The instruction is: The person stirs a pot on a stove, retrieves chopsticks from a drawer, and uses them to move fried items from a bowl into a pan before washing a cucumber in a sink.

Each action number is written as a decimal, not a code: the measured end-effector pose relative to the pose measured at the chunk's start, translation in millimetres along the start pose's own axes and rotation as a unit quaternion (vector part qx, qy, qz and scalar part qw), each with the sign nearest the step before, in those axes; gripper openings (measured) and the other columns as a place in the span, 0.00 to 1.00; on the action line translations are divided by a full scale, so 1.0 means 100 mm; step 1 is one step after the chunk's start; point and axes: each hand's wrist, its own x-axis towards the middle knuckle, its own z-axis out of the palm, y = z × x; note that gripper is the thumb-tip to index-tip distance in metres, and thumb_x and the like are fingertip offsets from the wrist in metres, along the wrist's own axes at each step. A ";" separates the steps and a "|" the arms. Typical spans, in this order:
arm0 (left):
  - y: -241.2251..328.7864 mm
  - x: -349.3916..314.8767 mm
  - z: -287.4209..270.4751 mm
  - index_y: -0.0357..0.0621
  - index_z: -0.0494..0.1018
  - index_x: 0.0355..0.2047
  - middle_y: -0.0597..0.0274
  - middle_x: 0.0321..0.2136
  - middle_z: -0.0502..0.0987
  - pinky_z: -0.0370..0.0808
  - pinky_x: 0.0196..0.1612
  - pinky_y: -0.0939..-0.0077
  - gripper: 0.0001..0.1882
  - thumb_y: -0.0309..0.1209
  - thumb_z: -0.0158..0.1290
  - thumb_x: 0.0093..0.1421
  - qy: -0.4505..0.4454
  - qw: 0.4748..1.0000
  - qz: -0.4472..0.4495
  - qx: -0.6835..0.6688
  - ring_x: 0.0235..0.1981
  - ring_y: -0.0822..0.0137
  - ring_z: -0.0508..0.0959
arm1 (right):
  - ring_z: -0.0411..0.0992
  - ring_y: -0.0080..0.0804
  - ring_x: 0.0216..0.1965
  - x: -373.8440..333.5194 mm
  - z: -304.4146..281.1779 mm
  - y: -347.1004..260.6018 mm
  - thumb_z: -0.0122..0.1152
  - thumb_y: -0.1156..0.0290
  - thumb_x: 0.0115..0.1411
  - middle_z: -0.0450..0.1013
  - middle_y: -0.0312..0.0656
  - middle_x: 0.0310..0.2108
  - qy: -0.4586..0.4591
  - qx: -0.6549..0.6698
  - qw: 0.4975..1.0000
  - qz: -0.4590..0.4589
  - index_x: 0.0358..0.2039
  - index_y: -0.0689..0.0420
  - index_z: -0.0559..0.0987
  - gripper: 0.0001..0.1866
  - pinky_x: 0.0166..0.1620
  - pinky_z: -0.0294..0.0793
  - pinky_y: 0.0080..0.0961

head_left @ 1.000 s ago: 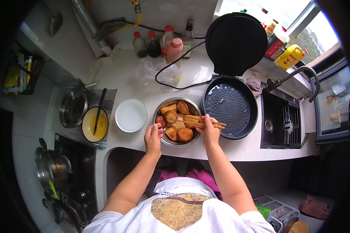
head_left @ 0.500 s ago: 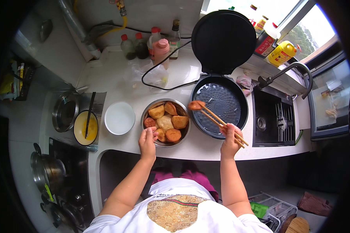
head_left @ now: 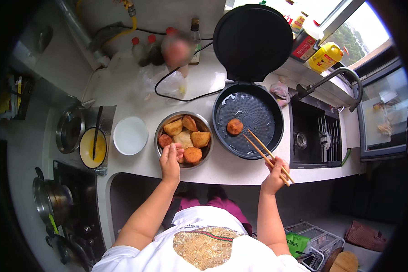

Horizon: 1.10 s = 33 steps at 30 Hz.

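My right hand (head_left: pixel 274 174) is closed round a pair of wooden chopsticks (head_left: pixel 263 152), whose tips are parted over the black electric pan (head_left: pixel 216 136). Just left of the tips, a round browned patty (head_left: pixel 235 127) lies on the pan's oily, dimpled surface, apart from them. The pan's round black lid (head_left: pixel 253 43) stands raised behind it. To the left, a steel bowl (head_left: pixel 208 156) holds several browned pieces, some round and some wedge-shaped. My left hand (head_left: pixel 170 161) grips this bowl's near rim, its curled fingers reaching over the inside.
A white bowl (head_left: pixel 130 136) stands left of the steel one. Beyond it sits a bowl of yellow liquid (head_left: pixel 87 156) with dark chopsticks. A black cable (head_left: pixel 157 86) curves across the counter near bottles and a plastic bag (head_left: pixel 174 86). The sink (head_left: pixel 299 156) and tap (head_left: pixel 356 84) are at right.
The browned patty, earlier between the chopsticks at the pan's left edge, now lies in the pan. The chopsticks have let go of it and drawn back rightward. My left hand stays at the bowl.
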 end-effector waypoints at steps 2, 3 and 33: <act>0.10 0.01 -0.01 0.39 0.70 0.37 0.64 0.35 0.73 0.69 0.38 0.81 0.17 0.41 0.41 0.66 0.015 1.000 0.013 0.002 0.33 0.76 0.72 | 0.74 0.27 0.25 -0.05 0.03 -0.09 0.52 0.66 0.62 0.72 0.44 0.27 -0.060 0.050 0.994 0.080 0.31 0.63 0.73 0.11 0.29 0.78 0.20; 0.11 0.00 -0.04 0.39 0.70 0.37 0.64 0.35 0.73 0.69 0.38 0.81 0.17 0.41 0.41 0.66 0.022 1.000 0.008 0.002 0.33 0.76 0.72 | 0.74 0.28 0.24 -0.11 0.10 -0.13 0.52 0.66 0.61 0.72 0.44 0.27 -0.094 0.064 0.985 0.130 0.31 0.63 0.73 0.11 0.29 0.78 0.20; 0.14 0.01 -0.19 0.41 0.71 0.36 0.65 0.33 0.74 0.70 0.38 0.82 0.14 0.39 0.42 0.65 0.022 1.000 -0.019 -0.011 0.31 0.77 0.73 | 0.74 0.27 0.23 -0.42 0.78 0.24 0.57 0.67 0.58 0.72 0.41 0.25 -0.141 0.070 0.957 0.245 0.27 0.62 0.74 0.10 0.25 0.78 0.22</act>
